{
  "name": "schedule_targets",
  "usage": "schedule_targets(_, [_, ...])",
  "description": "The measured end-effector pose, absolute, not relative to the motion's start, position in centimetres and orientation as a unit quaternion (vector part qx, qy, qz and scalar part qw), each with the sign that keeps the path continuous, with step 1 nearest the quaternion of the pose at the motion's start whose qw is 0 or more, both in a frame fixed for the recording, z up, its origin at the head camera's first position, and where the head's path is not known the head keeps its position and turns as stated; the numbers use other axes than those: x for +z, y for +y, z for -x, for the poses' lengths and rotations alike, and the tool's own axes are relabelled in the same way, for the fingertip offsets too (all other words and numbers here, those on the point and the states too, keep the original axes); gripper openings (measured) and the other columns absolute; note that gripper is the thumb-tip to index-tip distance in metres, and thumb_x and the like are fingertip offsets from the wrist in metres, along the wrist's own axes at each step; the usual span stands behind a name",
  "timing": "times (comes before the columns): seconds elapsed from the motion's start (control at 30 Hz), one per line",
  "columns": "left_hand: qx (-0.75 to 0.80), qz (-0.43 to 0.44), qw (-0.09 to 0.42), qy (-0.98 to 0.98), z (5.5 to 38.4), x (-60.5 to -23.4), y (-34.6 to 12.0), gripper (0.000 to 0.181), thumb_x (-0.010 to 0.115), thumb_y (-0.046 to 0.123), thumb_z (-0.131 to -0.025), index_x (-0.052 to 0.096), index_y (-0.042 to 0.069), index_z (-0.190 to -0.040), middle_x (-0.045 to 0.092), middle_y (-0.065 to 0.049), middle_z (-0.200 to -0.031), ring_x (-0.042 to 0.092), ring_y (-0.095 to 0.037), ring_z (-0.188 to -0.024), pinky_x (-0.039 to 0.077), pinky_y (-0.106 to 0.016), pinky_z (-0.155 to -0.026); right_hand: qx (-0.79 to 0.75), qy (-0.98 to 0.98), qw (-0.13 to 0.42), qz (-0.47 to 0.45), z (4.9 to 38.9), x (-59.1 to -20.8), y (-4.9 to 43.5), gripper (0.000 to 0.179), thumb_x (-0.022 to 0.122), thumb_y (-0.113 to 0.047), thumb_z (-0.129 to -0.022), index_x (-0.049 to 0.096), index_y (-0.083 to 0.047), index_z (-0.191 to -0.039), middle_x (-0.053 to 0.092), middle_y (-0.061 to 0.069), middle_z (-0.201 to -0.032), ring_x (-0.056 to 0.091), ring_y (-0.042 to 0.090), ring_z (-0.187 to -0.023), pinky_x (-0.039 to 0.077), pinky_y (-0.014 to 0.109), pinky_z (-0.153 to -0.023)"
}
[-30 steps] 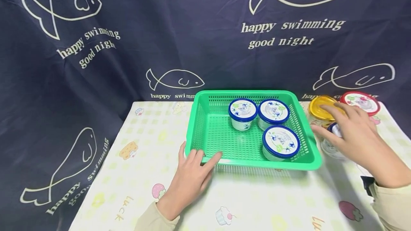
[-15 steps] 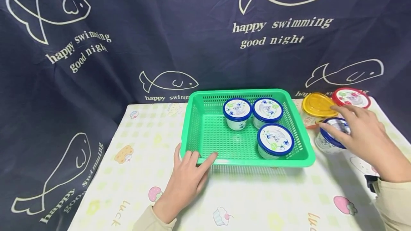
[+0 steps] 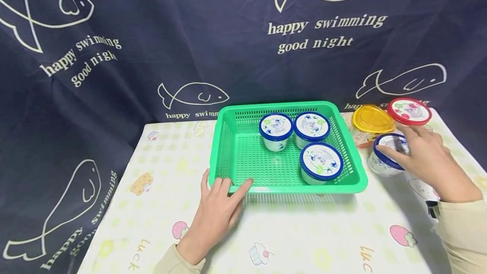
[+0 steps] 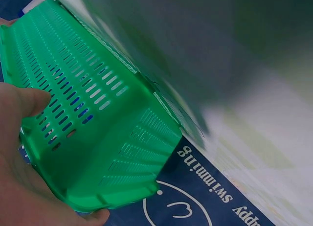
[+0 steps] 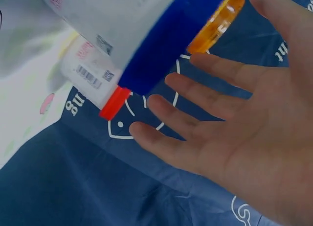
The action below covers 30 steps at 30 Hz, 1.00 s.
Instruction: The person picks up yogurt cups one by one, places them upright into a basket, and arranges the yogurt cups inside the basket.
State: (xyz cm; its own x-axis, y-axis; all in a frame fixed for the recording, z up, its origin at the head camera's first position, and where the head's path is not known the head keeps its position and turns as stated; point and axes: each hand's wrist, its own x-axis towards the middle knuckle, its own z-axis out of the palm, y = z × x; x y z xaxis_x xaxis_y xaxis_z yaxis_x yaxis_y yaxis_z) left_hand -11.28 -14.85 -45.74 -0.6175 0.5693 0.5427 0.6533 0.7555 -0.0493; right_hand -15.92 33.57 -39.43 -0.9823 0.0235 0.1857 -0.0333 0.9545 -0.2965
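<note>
My left hand (image 3: 213,212) grips the front left corner of a green plastic basket (image 3: 274,190), and the left wrist view shows the thumb (image 4: 35,101) against its perforated wall. Inside the basket's right half stand three blue-lidded tubs: a back left tub (image 3: 275,127), a back right tub (image 3: 312,127) and a front tub (image 3: 321,162). On the table to the right is another blue-lidded tub (image 3: 382,166). Around its lid my right hand (image 3: 430,160) hovers with spread fingers, straight in the right wrist view (image 5: 234,113); whether they touch it I cannot tell.
Behind that tub stand a yellow-lidded tub (image 3: 370,124), close to the basket's right side, and a red-lidded tub (image 3: 411,111). A patterned cloth (image 3: 304,231) covers the table. A dark blue fish-print curtain (image 3: 228,33) hangs along the back edge.
My right hand has come down from over the yellow-lidded tub to the blue-lidded tub beside it. The whole head view has shifted a little. My left hand keeps its place on the basket.
</note>
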Motion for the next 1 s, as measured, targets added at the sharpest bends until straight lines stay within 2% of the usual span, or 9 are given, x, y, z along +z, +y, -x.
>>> schedule_targets(0.13, [-0.067, 0.339, 0.267, -0.900, 11.2, -45.7, -14.9, 0.048, 0.052, 0.025, -0.094, 0.052, 0.029, -0.142, 0.050, -0.006, -0.087, 0.047, -0.028, -0.080, 0.023, -0.073, -0.106, 0.154, -0.985, 0.079, 0.005, 16.2, -39.9, 33.5, 0.087, 0.075, -0.045, -0.085, 0.035, 0.006, -0.144, 0.035, 0.044, -0.134, 0.033, 0.069, -0.110, 0.025, 0.083, -0.086])
schedule_targets(0.23, [-0.066, 0.339, 0.265, -0.900, 11.2, -45.7, -14.9, 0.050, 0.055, 0.025, -0.093, 0.052, 0.029, -0.142, 0.050, -0.006, -0.087, 0.047, -0.028, -0.080, 0.023, -0.072, -0.106, 0.159, -0.984, 0.079, 0.000, 16.4, -40.1, 33.5, 0.093, 0.077, -0.044, -0.084, 0.031, 0.006, -0.148, 0.037, 0.044, -0.132, 0.037, 0.069, -0.107, 0.026, 0.081, -0.089])
schedule_targets(0.57, [-0.074, 0.342, 0.273, -0.896, 11.4, -45.7, -14.9, 0.046, 0.047, 0.025, -0.096, 0.053, 0.027, -0.142, 0.048, -0.005, -0.086, 0.046, -0.028, -0.079, 0.023, -0.073, -0.105, 0.164, -0.985, 0.061, 0.004, 16.7, -40.6, 33.4, 0.094, 0.076, -0.047, -0.083, 0.035, 0.014, -0.140, 0.041, 0.045, -0.121, 0.043, 0.065, -0.103, 0.033, 0.078, -0.089])
schedule_targets(0.77, [-0.076, 0.342, 0.278, -0.894, 11.3, -45.8, -14.8, 0.042, 0.040, 0.028, -0.101, 0.054, 0.027, -0.141, 0.048, -0.005, -0.086, 0.046, -0.028, -0.079, 0.022, -0.073, -0.106, 0.153, -0.987, 0.051, 0.008, 16.5, -40.3, 33.6, 0.090, 0.078, -0.046, -0.081, 0.042, 0.019, -0.131, 0.048, 0.043, -0.111, 0.049, 0.058, -0.092, 0.042, 0.074, -0.080])
schedule_targets(1.0, [-0.085, 0.342, 0.285, -0.891, 11.3, -45.8, -14.8, 0.043, 0.030, 0.030, -0.106, 0.056, 0.027, -0.139, 0.047, -0.005, -0.085, 0.046, -0.028, -0.078, 0.021, -0.073, -0.107, 0.142, -0.988, 0.059, -0.001, 16.0, -39.9, 33.8, 0.080, 0.078, -0.044, -0.081, 0.050, 0.018, -0.122, 0.054, 0.039, -0.102, 0.053, 0.053, -0.084, 0.045, 0.070, -0.071])
